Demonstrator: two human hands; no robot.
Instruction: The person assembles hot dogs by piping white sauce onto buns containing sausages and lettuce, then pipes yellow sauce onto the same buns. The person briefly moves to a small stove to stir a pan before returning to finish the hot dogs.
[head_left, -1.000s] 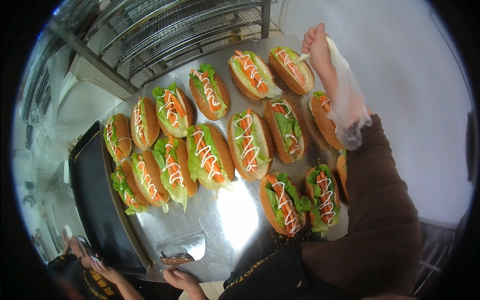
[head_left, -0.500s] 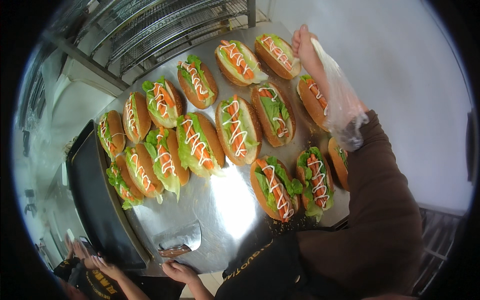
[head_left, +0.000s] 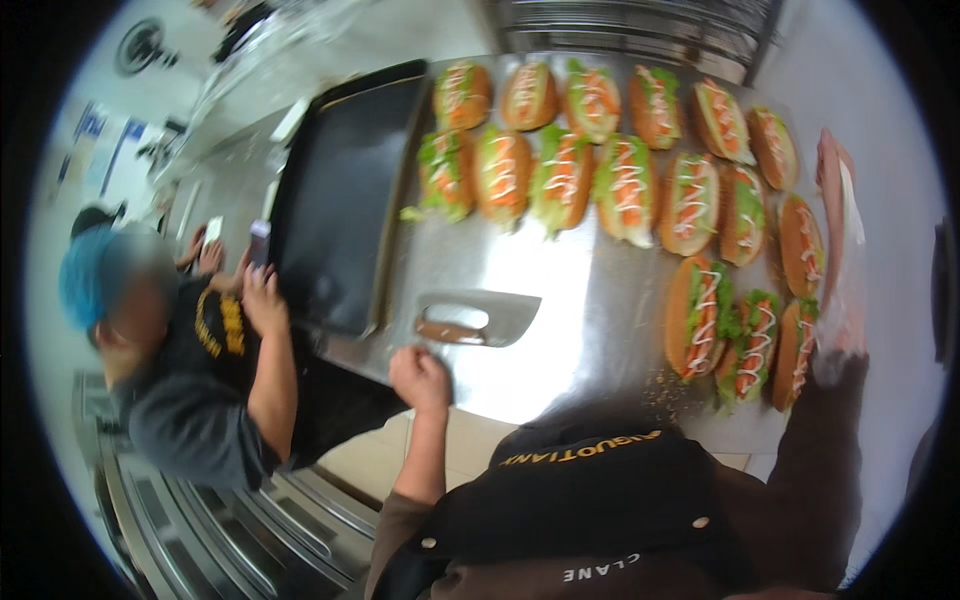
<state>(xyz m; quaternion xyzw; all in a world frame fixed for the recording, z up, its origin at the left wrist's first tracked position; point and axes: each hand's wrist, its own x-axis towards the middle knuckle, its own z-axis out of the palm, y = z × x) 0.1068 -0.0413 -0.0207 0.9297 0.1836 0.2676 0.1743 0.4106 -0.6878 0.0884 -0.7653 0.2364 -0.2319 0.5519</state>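
Observation:
Long split buns (head_left: 627,185) filled with lettuce, orange-red strips and zigzags of white sauce cover the back and right of a steel table (head_left: 590,290). My left hand (head_left: 420,378) is closed at the table's front edge, with nothing visible in it. Just beyond it lies a cleaver (head_left: 515,318) with a brown handle. Far to the right, my right hand (head_left: 832,165) is raised beside the rightmost buns. It appears closed on a clear plastic bag (head_left: 845,285), which trails along my wrist and forearm. Blur hides its separate fingers.
A black baking tray (head_left: 335,200) stands on the table's left part. Beside it, at left, another person (head_left: 210,390) holds a phone (head_left: 260,238). Further hands appear behind that person. A wire rack (head_left: 640,30) stands at the back, and a pale wall (head_left: 890,200) rises at right.
The view has swung left, bringing the other person and the whole baking tray into sight. My right arm no longer reaches over the buns; it is at their right side. The cleaver stays on the table.

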